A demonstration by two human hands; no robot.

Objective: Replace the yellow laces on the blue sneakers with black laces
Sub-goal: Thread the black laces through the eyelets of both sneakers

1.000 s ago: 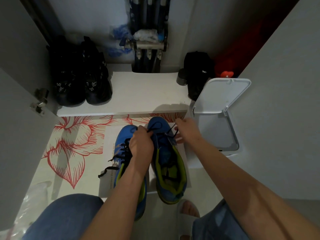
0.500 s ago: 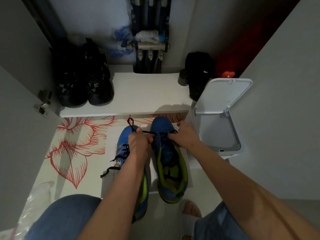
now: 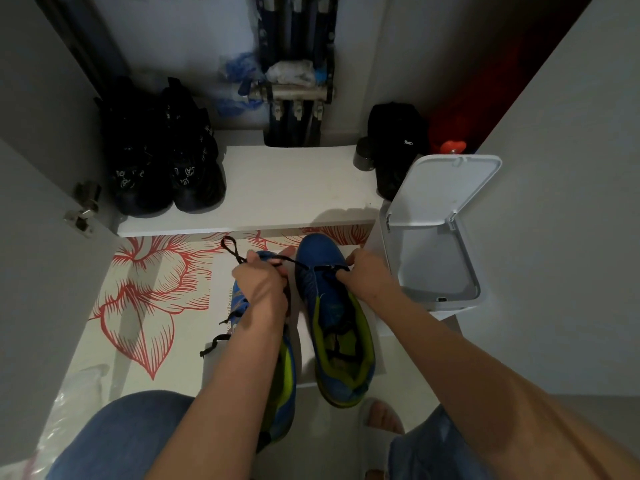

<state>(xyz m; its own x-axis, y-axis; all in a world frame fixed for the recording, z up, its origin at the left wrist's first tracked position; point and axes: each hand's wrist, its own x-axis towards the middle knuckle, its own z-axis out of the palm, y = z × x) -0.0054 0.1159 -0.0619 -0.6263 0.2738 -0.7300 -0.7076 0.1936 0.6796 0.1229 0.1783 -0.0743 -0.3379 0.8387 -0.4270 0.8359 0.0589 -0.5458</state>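
Head view: the left hand (image 3: 261, 289) curls round one end of a black lace (image 3: 294, 260), a loop poking out beyond the knuckles; the right hand (image 3: 367, 277) pinches the other end. The lace stretches between the hands across a blue sneaker (image 3: 332, 323) under the right hand. A second sneaker (image 3: 285, 386) lies beneath the left wrist.

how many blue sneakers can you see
2. The left blue sneaker lies partly under the left arm; the right blue sneaker sits beside it, nearer the open white plastic bin.
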